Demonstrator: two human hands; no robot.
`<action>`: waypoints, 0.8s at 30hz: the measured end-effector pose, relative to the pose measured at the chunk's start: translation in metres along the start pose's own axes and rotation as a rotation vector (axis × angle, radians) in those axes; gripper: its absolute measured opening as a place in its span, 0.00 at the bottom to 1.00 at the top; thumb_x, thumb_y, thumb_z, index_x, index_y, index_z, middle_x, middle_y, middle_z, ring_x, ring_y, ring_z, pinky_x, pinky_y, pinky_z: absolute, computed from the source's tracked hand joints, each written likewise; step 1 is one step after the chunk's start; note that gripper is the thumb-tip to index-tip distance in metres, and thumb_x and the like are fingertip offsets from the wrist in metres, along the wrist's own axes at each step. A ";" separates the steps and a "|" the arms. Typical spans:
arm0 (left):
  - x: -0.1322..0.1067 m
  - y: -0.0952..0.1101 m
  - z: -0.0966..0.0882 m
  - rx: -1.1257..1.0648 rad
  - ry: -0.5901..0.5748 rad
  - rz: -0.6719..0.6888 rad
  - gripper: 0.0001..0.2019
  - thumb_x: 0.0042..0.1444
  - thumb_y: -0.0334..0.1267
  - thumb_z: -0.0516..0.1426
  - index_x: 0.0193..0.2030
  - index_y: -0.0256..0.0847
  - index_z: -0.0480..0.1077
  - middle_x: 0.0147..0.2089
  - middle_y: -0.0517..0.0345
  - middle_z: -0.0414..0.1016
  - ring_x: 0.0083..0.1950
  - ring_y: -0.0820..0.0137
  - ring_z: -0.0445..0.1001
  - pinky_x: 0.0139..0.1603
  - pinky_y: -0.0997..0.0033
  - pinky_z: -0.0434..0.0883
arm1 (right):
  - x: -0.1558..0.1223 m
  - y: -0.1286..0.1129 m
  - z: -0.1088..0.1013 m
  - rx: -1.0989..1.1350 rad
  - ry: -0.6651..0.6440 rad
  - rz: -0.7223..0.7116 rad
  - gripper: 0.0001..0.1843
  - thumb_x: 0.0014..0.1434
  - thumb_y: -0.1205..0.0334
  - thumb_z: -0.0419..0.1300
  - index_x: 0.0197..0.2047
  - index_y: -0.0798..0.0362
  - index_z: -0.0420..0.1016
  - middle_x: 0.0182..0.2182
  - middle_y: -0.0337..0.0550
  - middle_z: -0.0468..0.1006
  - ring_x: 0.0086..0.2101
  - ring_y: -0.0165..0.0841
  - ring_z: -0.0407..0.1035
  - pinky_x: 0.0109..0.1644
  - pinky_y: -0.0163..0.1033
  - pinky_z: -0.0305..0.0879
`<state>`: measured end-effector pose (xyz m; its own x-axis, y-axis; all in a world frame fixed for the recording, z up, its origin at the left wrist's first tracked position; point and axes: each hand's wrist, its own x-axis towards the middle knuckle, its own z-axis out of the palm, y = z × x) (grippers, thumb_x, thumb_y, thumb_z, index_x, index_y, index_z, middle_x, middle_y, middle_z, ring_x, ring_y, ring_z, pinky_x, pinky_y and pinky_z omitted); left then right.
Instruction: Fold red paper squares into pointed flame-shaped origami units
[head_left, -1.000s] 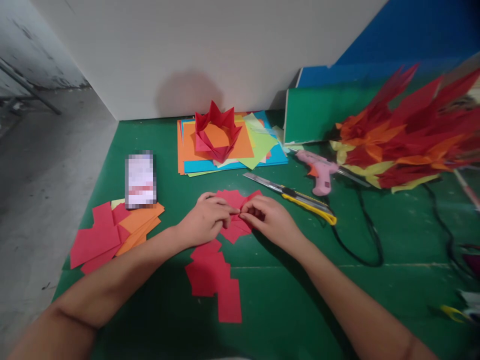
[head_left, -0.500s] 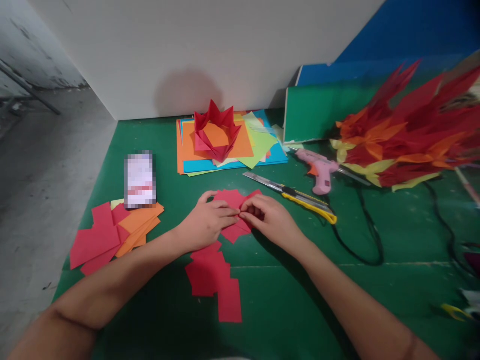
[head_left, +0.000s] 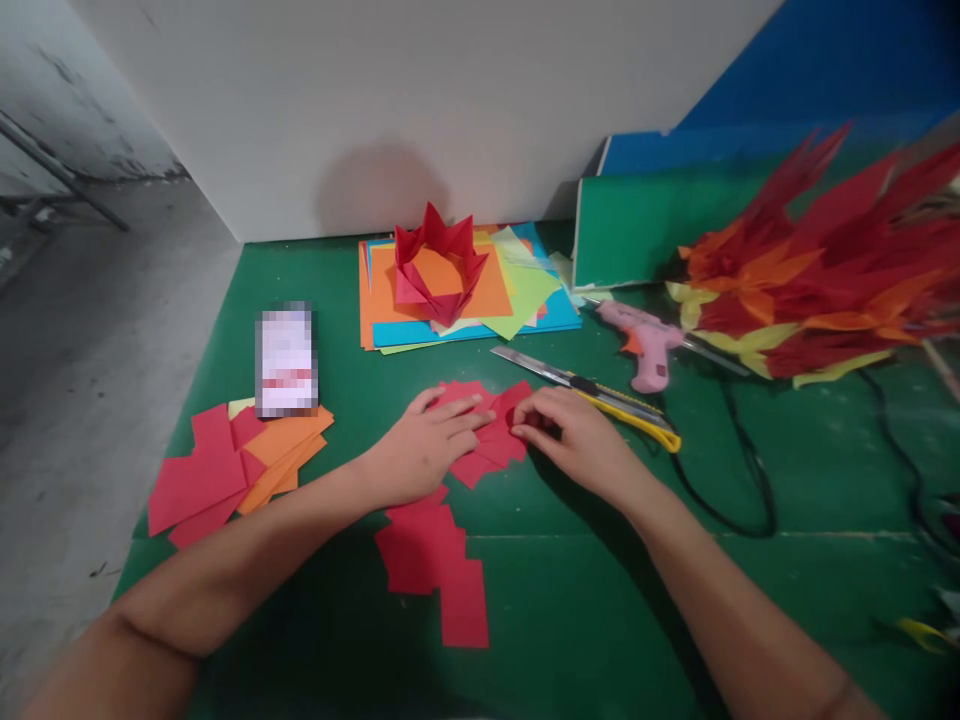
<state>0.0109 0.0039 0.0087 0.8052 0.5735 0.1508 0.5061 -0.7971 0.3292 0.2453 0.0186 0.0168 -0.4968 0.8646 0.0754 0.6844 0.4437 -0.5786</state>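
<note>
My left hand (head_left: 424,448) lies with its fingers stretched out over a round arrangement of folded red paper (head_left: 487,460) on the green table. At the right rim of that arrangement, the thumb and forefinger of my right hand (head_left: 577,435) are pinched together on the edge of a red paper piece (head_left: 513,404). Part of the arrangement is hidden under my left fingers. Just below my left hand, loose red paper pieces (head_left: 424,548) overlap one another.
A yellow utility knife (head_left: 622,405), blade out, lies beyond my right hand near a pink glue gun (head_left: 651,345). A red paper ring (head_left: 442,300) sits on stacked coloured sheets (head_left: 375,295). At left lie a phone (head_left: 285,360) and red and orange papers (head_left: 199,480).
My right hand has moved right, from the middle of the red arrangement to its outer edge. My left hand stays on the paper. The view has shifted slightly.
</note>
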 end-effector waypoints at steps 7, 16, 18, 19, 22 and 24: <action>0.000 -0.003 -0.001 0.000 0.011 0.072 0.17 0.58 0.23 0.47 0.48 0.40 0.70 0.59 0.54 0.70 0.67 0.64 0.58 0.69 0.49 0.43 | -0.002 0.006 0.002 -0.049 0.057 -0.135 0.06 0.61 0.65 0.56 0.32 0.51 0.71 0.30 0.43 0.76 0.32 0.35 0.66 0.37 0.40 0.60; 0.004 0.000 -0.005 0.048 -0.071 0.243 0.17 0.57 0.24 0.48 0.50 0.37 0.69 0.52 0.49 0.72 0.55 0.66 0.69 0.67 0.57 0.54 | 0.000 0.007 0.012 -0.152 0.110 -0.234 0.08 0.64 0.60 0.53 0.37 0.50 0.73 0.34 0.45 0.78 0.36 0.37 0.68 0.40 0.43 0.61; 0.005 0.001 -0.005 0.045 -0.076 0.245 0.17 0.56 0.25 0.49 0.52 0.36 0.68 0.55 0.48 0.71 0.56 0.64 0.68 0.65 0.59 0.57 | 0.002 0.007 0.012 -0.141 0.129 -0.214 0.07 0.63 0.58 0.55 0.36 0.50 0.72 0.33 0.45 0.77 0.36 0.37 0.68 0.40 0.43 0.62; 0.005 0.001 -0.005 0.044 -0.079 0.246 0.18 0.56 0.26 0.50 0.52 0.35 0.68 0.57 0.48 0.70 0.57 0.63 0.68 0.64 0.59 0.58 | 0.002 0.007 0.011 -0.135 0.141 -0.202 0.07 0.62 0.58 0.56 0.36 0.51 0.72 0.33 0.45 0.77 0.36 0.37 0.68 0.40 0.43 0.62; 0.005 0.000 -0.004 0.025 -0.073 0.247 0.19 0.55 0.27 0.51 0.54 0.34 0.68 0.60 0.48 0.68 0.59 0.61 0.66 0.63 0.60 0.59 | 0.003 0.008 0.010 -0.123 0.172 -0.167 0.06 0.60 0.57 0.59 0.36 0.51 0.71 0.32 0.45 0.76 0.36 0.38 0.69 0.40 0.43 0.63; 0.003 -0.001 -0.002 0.003 -0.056 0.247 0.18 0.56 0.27 0.51 0.54 0.35 0.69 0.59 0.50 0.69 0.59 0.62 0.66 0.64 0.59 0.58 | 0.003 0.009 0.009 -0.133 0.204 -0.142 0.06 0.61 0.58 0.58 0.36 0.51 0.71 0.32 0.45 0.76 0.36 0.38 0.69 0.41 0.43 0.64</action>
<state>0.0125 0.0072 0.0107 0.9203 0.3501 0.1743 0.2929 -0.9124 0.2859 0.2452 0.0229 0.0040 -0.4841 0.8152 0.3179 0.6862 0.5791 -0.4402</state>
